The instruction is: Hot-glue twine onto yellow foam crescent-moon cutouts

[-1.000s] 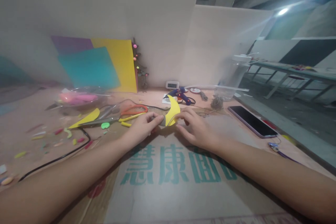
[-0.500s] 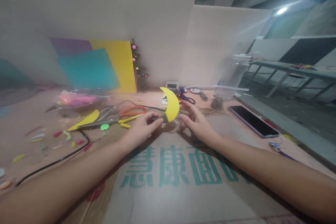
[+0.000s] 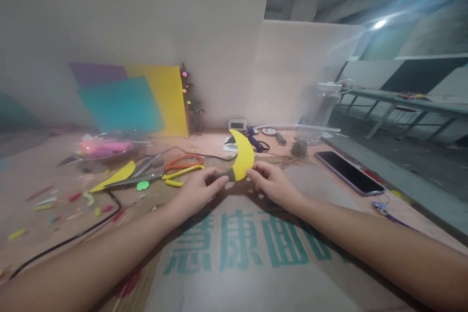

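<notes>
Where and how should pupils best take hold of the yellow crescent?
Probably pinch the yellow crescent lightly by its upper half, from above: it looks thin and flat, its raised tip is free, and the left hand and right hand occupy its lower part.

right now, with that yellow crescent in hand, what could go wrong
The yellow crescent might bend if the left hand, at its darker end, and the right hand, near its lower edge, work unevenly. The left forearm could snag the black cable running beside it. The left hand might also bump the scissors lying close by.
</notes>
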`<move>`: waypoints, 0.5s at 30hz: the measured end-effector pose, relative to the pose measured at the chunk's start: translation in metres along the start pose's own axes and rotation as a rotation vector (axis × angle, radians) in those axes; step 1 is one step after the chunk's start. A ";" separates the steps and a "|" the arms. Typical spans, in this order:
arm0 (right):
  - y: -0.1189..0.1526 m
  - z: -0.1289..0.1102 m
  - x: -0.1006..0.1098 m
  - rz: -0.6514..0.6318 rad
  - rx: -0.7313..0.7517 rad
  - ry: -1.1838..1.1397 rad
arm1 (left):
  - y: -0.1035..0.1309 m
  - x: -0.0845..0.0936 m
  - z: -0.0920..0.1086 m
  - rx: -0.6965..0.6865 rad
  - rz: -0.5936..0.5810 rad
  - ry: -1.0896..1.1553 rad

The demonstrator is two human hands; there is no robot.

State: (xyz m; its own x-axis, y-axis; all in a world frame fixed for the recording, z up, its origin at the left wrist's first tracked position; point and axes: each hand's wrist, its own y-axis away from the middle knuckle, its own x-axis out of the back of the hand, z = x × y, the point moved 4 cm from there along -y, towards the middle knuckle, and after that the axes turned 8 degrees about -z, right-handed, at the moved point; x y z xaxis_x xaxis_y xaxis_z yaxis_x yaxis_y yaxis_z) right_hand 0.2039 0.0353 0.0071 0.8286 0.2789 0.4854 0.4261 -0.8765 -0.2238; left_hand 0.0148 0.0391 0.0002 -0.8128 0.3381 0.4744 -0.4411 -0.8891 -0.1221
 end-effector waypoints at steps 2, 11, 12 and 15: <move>0.000 0.000 -0.003 -0.030 0.040 0.076 | 0.000 0.003 0.000 0.023 0.050 0.073; 0.016 -0.032 -0.009 -0.171 0.122 0.533 | -0.004 0.009 -0.003 0.012 0.147 0.206; 0.019 -0.040 -0.010 -0.212 0.136 0.552 | -0.004 0.008 -0.002 0.016 0.143 0.206; 0.028 -0.059 -0.005 -0.369 0.144 0.616 | -0.004 0.006 -0.001 0.016 0.136 0.206</move>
State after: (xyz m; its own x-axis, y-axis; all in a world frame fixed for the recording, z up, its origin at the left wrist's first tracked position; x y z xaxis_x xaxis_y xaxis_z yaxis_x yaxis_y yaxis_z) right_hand 0.1900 -0.0138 0.0485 0.2854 0.2378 0.9284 0.7169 -0.6960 -0.0421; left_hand 0.0110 0.0454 0.0030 -0.9255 0.2692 0.2662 -0.3175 -0.9350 -0.1582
